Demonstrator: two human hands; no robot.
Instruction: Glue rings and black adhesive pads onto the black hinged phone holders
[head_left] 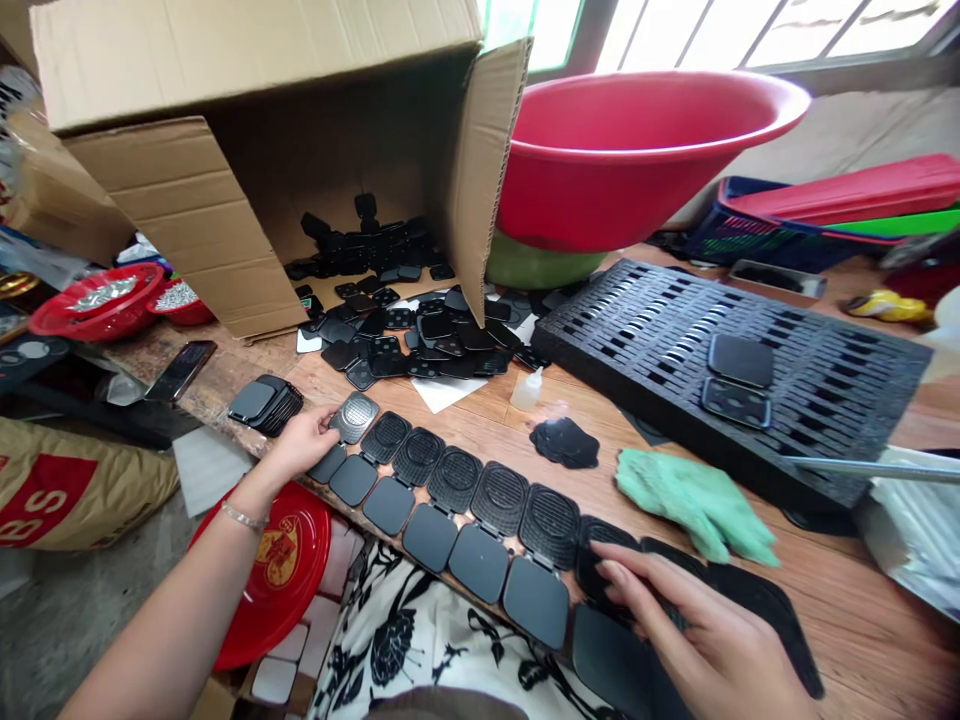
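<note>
A row of opened black hinged square cases (457, 478) runs along the table's near edge, ribbed halves at the back and smooth halves (480, 562) in front. My left hand (306, 440) is at the far left end, its fingers closed at the edge of the last case (354, 416), which looks shinier than the others. Over the right end of the row is my right hand (697, 625), thumb and forefinger pressed together at a ribbed half. Anything between those fingertips is too small to make out. A stack of similar cases (264, 402) sits beyond my left hand.
Behind the row lie a heap of black pieces (442, 335), a small white bottle (526, 388), a black cloth-like scrap (564, 442) and a green glove (694, 500). A cardboard box (142, 220), red basin (600, 190) and black slotted block (645, 330) stand farther back.
</note>
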